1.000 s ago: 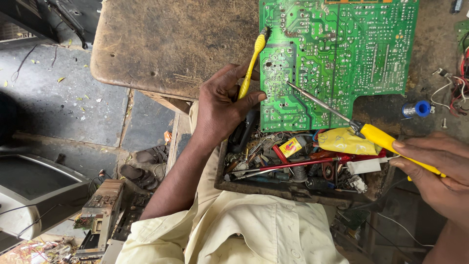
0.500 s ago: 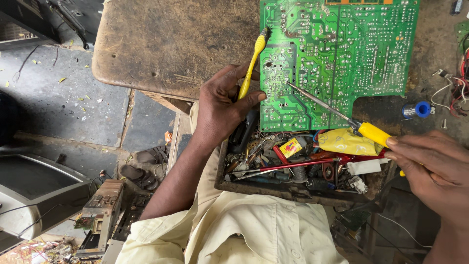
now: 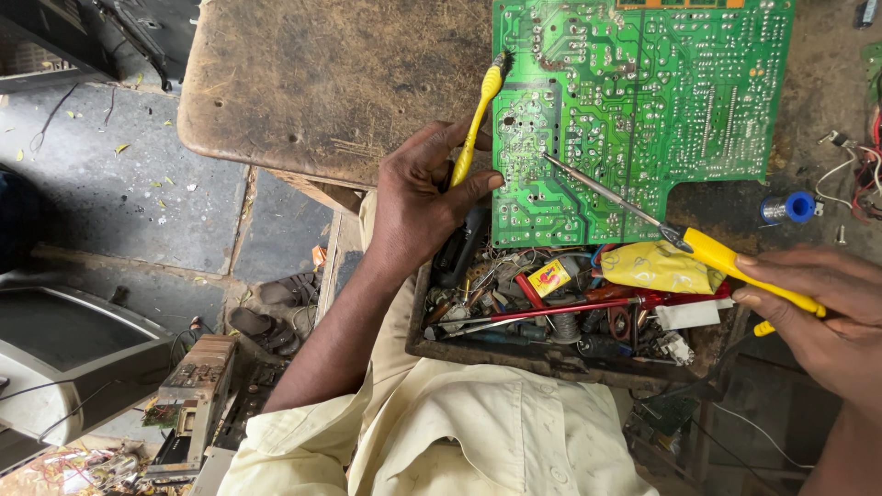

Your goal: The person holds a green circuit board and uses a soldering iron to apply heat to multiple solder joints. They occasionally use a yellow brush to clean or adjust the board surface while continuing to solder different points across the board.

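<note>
Glossy green circuit board, rough worn wooden table

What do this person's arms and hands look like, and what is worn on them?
Both hands are bare: no gloves, rings or watch show on the left hand or the right hand. The left forearm is uncovered up to a pale cream, short-sleeved cotton shirt, slightly creased and lightly soiled. The right forearm is also bare; its sleeve lies outside the picture.

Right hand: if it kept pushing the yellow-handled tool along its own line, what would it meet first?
Probably the green circuit board: the right hand aims the soldering iron up-left, tip already over it near the toothbrush; contact unclear.
</note>
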